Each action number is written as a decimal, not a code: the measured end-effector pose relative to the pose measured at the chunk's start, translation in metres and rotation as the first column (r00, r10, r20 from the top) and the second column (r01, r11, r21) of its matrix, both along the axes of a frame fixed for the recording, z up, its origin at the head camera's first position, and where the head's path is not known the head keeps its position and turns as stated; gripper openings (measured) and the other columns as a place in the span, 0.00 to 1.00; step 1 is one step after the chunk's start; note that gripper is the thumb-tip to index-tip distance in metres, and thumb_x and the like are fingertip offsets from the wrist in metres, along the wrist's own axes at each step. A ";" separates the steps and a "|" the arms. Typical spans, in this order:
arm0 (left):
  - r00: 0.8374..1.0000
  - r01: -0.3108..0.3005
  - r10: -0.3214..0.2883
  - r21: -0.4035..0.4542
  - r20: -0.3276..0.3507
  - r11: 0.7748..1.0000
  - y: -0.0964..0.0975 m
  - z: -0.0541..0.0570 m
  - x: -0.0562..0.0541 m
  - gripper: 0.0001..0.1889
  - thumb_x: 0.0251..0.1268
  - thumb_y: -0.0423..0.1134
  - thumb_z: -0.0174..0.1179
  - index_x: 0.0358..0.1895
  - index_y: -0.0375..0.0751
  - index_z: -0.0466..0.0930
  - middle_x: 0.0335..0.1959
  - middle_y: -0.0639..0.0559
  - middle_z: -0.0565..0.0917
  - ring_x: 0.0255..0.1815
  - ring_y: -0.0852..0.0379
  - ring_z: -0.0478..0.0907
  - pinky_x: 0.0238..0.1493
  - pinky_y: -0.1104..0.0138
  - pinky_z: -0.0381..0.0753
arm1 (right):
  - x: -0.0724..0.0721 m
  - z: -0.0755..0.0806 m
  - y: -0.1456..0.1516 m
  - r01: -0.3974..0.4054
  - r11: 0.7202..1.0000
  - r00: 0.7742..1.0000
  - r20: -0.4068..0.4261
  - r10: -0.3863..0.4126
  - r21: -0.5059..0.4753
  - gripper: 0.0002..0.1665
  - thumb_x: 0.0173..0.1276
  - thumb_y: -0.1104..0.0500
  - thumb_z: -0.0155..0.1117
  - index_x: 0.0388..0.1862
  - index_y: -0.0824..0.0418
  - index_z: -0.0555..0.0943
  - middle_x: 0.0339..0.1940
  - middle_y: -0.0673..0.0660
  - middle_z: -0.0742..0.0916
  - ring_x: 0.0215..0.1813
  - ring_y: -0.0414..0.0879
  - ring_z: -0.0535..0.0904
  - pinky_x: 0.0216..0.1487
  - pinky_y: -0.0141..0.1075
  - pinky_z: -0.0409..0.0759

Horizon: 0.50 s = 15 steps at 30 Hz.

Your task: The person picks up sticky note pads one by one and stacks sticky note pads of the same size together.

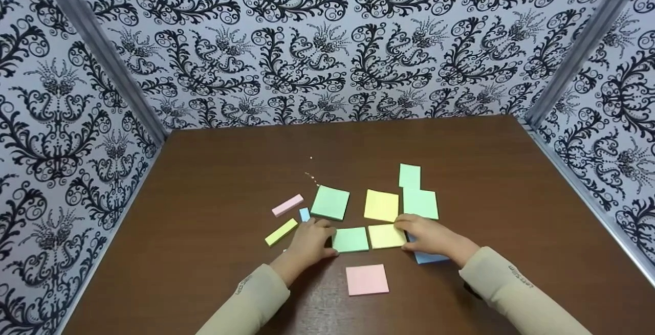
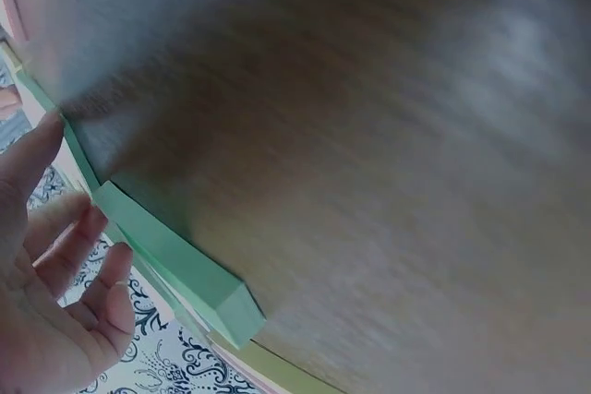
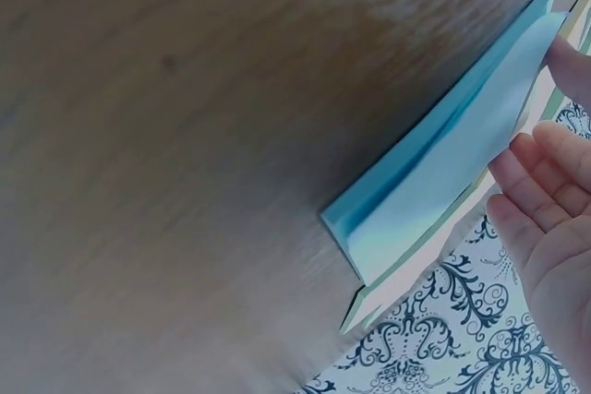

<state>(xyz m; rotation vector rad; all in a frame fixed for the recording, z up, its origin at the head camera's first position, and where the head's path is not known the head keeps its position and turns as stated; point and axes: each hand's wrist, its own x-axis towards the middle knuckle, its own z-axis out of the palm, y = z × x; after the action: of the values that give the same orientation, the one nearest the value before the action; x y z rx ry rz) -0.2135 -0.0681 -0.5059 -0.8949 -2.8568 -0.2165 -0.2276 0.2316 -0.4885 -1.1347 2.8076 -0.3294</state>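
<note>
Near the middle of the table, my left hand point(image 1: 309, 242) holds the left end of a green sticky note pad point(image 1: 350, 239), fingers at its far corner and thumb at its near one. To its right lies a yellow sticky note pad point(image 1: 387, 236), whose right end my right hand point(image 1: 431, 235) grips between fingers and thumb. The two pads lie side by side with a narrow gap. Partly hidden beneath my right hand is a blue pad point(image 1: 431, 258); its top sheet point(image 3: 471, 149) lifts in the right wrist view. A thick green pad point(image 2: 175, 256) shows beside the left fingers.
Beyond the hands lie another yellow pad point(image 1: 381, 205) and two green ones point(image 1: 420, 203). A pink pad point(image 1: 367, 280) sits nearer me. Narrow pink point(image 1: 287, 205), yellow point(image 1: 281, 232) and blue point(image 1: 305, 215) pads lie left. Patterned walls point(image 1: 327, 43) enclose the brown table point(image 1: 230, 161).
</note>
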 end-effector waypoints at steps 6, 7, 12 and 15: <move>0.988 -0.075 0.071 0.022 0.137 0.997 -0.002 0.007 -0.002 0.35 0.45 0.55 0.68 0.54 0.35 0.74 0.50 0.43 0.77 0.49 0.45 0.74 0.50 0.55 0.72 | 0.000 0.001 -0.002 -0.013 1.000 0.999 -0.029 0.014 0.017 0.26 0.57 0.57 0.66 0.52 0.70 0.74 0.53 0.63 0.77 0.54 0.57 0.73 0.51 0.47 0.73; 0.988 -0.074 0.070 0.022 0.141 0.997 -0.003 0.008 -0.003 0.35 0.44 0.54 0.69 0.54 0.36 0.74 0.50 0.43 0.77 0.49 0.45 0.74 0.50 0.55 0.72 | 0.000 0.001 -0.002 -0.013 1.000 0.999 -0.030 0.014 0.019 0.26 0.57 0.57 0.66 0.52 0.70 0.74 0.53 0.63 0.77 0.55 0.57 0.73 0.51 0.47 0.73; 0.988 -0.053 0.049 0.021 0.149 0.998 -0.004 0.007 -0.004 0.32 0.45 0.55 0.68 0.54 0.41 0.75 0.50 0.44 0.77 0.49 0.45 0.74 0.51 0.55 0.71 | -0.001 0.002 -0.003 -0.010 0.999 1.000 -0.012 0.011 0.035 0.27 0.57 0.58 0.66 0.52 0.70 0.74 0.54 0.64 0.77 0.56 0.57 0.73 0.52 0.47 0.72; 0.990 -0.051 0.049 0.012 0.134 0.999 -0.004 0.007 -0.003 0.30 0.45 0.56 0.67 0.51 0.43 0.77 0.49 0.46 0.77 0.47 0.45 0.74 0.50 0.55 0.71 | -0.002 0.002 -0.003 -0.012 0.999 1.000 -0.009 0.013 0.041 0.27 0.57 0.58 0.66 0.52 0.70 0.74 0.53 0.64 0.77 0.56 0.57 0.73 0.51 0.47 0.73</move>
<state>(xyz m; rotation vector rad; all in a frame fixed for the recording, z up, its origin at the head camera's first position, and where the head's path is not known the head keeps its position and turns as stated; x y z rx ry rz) -0.2163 -0.0719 -0.4991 -0.8356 -2.9919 -0.3030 -0.2291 0.2282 -0.4865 -1.1479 2.8003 -0.2657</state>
